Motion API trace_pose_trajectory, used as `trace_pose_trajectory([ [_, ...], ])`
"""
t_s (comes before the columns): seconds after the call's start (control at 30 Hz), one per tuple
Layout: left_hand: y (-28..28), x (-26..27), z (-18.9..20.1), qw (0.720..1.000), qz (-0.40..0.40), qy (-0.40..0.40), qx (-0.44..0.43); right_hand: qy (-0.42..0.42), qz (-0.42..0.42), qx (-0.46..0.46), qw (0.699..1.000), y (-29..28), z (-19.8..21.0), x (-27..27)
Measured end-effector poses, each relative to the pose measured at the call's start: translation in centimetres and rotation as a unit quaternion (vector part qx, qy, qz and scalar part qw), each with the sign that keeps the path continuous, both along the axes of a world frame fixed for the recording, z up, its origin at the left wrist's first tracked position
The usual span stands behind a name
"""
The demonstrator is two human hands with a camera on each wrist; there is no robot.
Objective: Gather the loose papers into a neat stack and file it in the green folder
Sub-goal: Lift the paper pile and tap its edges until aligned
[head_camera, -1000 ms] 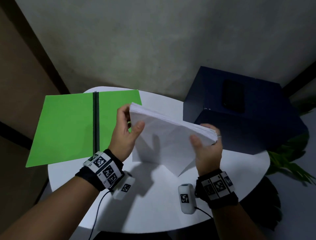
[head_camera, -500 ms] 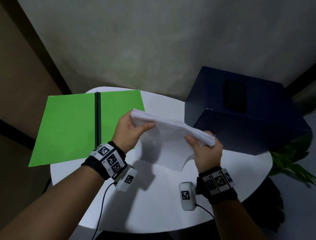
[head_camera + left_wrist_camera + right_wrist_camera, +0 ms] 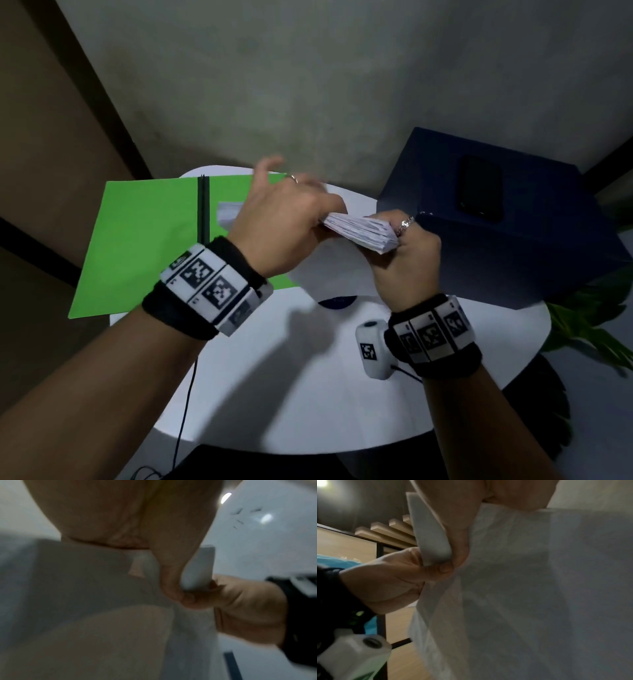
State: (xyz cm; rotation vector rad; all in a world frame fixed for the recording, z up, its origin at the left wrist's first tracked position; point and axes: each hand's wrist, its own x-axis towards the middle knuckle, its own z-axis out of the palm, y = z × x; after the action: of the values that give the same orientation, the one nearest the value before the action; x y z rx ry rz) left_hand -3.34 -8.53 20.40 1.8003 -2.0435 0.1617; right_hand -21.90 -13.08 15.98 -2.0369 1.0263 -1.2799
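A thick white paper stack (image 3: 359,233) hangs edge-on above the round white table (image 3: 308,377). My right hand (image 3: 407,246) grips its right end, fingers curled over the top and thumb beneath. My left hand (image 3: 291,212) lies across the stack's left part, its fingers blurred; in the right wrist view the left hand (image 3: 388,580) pinches the stack's corner (image 3: 433,534). In the left wrist view the paper stack (image 3: 85,588) fills the frame, with the right hand (image 3: 240,608) beside it. The green folder (image 3: 147,240) lies open on the table's left, overhanging the edge, with a black spine (image 3: 203,209).
A large navy box (image 3: 496,240) stands at the table's right with a black phone (image 3: 479,188) on top. Green plant leaves (image 3: 589,325) show past the right rim. A small dark round spot (image 3: 337,301) sits on the table under the stack. A grey wall rises behind.
The stack has tipped from a tilted sheet-face view to nearly flat and edge-on. My left hand has slid over its top toward the right hand, and the hands are closer together.
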Motion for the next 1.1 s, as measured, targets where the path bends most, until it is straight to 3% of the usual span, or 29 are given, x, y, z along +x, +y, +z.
trace_pose_trajectory([
  [0.07, 0.1, 1.0, -0.7, 0.994, -0.013, 0.105, 0.018, -0.030, -0.080, 0.041, 0.995, 0.1, -1.5, -0.3],
  [0.17, 1.5, 4.5, -2.7, 0.965, 0.017, 0.260, -0.016, -0.052, -0.283, 0.169, 0.943, 0.2, -6.4, -3.1],
  [0.2, 2.0, 5.8, -3.7, 0.942, 0.027, 0.335, -0.011, -0.113, -0.282, 0.231, 0.924, 0.2, -7.8, -4.1],
  [0.27, 2.7, 7.6, -5.5, 0.878, 0.047, 0.477, 0.006, -0.250, -0.195, 0.330, 0.889, 0.1, -9.6, -5.3],
  [0.33, 2.8, 8.1, -7.9, 0.838, 0.083, 0.540, 0.021, -0.264, -0.120, 0.374, 0.881, -0.1, -9.2, -5.6],
  [0.47, 3.5, 6.0, -11.9, 0.819, 0.183, 0.543, -0.005, -0.153, -0.170, 0.342, 0.911, 0.0, -7.8, -5.5],
  [0.57, 5.4, 4.1, -14.6, 0.819, 0.212, 0.532, -0.038, -0.112, -0.192, 0.295, 0.929, 1.7, -8.4, -6.1],
  [0.67, 7.2, 3.4, -18.1, 0.815, 0.214, 0.537, 0.040, -0.040, -0.173, 0.297, 0.938, 3.5, -10.7, -6.7],
  [0.73, 7.6, 3.7, -19.5, 0.800, 0.224, 0.550, 0.083, -0.034, -0.164, 0.312, 0.935, 3.5, -11.4, -6.8],
  [0.83, 7.1, 4.2, -19.6, 0.786, 0.210, 0.576, 0.077, -0.050, -0.173, 0.314, 0.932, 2.9, -10.7, -7.0],
  [1.1, 6.1, 5.7, -17.6, 0.787, 0.177, 0.591, 0.017, -0.101, -0.187, 0.252, 0.944, 2.3, -8.6, -7.3],
])
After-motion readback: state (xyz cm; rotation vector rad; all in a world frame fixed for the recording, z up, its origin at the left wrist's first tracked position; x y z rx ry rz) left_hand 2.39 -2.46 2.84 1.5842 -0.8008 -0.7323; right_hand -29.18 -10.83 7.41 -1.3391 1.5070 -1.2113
